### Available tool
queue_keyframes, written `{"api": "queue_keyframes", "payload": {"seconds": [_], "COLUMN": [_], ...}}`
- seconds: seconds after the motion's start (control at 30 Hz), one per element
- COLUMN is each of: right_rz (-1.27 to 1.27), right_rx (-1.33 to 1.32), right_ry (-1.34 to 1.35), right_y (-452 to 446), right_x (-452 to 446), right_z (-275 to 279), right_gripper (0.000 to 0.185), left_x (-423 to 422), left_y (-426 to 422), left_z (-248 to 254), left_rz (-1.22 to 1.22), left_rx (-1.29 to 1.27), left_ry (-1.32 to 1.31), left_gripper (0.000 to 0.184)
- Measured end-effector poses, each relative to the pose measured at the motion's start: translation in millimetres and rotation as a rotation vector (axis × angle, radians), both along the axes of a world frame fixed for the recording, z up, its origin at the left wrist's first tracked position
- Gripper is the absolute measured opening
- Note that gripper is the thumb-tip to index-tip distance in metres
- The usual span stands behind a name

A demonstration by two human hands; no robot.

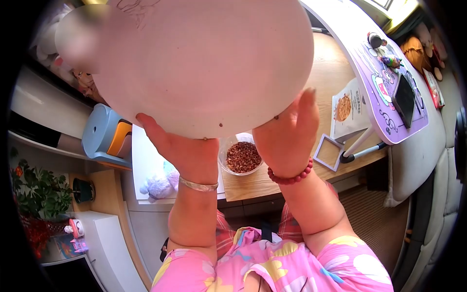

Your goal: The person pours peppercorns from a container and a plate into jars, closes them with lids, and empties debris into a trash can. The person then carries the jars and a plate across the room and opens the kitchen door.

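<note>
A large pale round plate [209,68] is raised close to the camera, with a few small brown bits stuck on it and a faint drawing at its top. My left hand [182,148], above a silver bangle, is closed on the plate's near left edge. My right hand [289,131], with a red bead bracelet on the wrist, grips the near right edge. Some fingers of both hands are hidden by the plate. Below, between my wrists, a clear bowl [223,163] stands on the wooden table and holds many small reddish-brown pieces [242,157].
On the wooden table [335,63] are a printed bag [351,109] and a small square frame [329,152]. A purple folding table [418,129] at right bears a phone [403,100]. At left stand a blue stool [99,129] and a plush toy [158,185].
</note>
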State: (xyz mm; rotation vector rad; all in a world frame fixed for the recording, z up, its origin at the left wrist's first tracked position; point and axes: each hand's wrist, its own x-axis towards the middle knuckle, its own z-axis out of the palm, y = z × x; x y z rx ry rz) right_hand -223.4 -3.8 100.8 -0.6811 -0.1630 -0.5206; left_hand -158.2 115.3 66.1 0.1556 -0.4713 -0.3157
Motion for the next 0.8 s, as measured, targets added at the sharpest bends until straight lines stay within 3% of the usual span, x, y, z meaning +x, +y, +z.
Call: {"api": "queue_keyframes", "payload": {"seconds": [0.1,0.17,0.2,0.27,0.5,0.7,0.8], "right_rz": [0.126,0.009,0.011,-0.025,0.049,0.076,0.064], "right_rx": [-0.018,-0.087,-0.088,-0.126,-0.012,-0.097,-0.013], "right_ry": [-0.078,-0.009,-0.009,0.021,-0.079,0.009,-0.002], "right_y": [-4,-3,-1,4,6,-4,-5], "right_x": [1,3,2,-2,2,3,7], "right_z": [3,0,0,-2,-5,-3,-7], "right_gripper": [0.069,0.076,0.076,0.078,0.077,0.064,0.058], "left_x": [1,-7,-5,0,-1,-4,-1], "left_y": [-3,-12,-10,-2,-7,-5,-1], "left_z": [5,19,16,4,12,7,-3], "left_rz": [-0.037,0.268,0.269,0.039,0.159,0.072,0.018], "left_rx": [-0.007,0.280,0.278,0.042,0.149,0.065,0.030], "left_ry": [0.006,0.280,0.281,0.143,0.197,0.171,0.108], "left_gripper": [0.059,0.058,0.058,0.058,0.058,0.060,0.064]}}
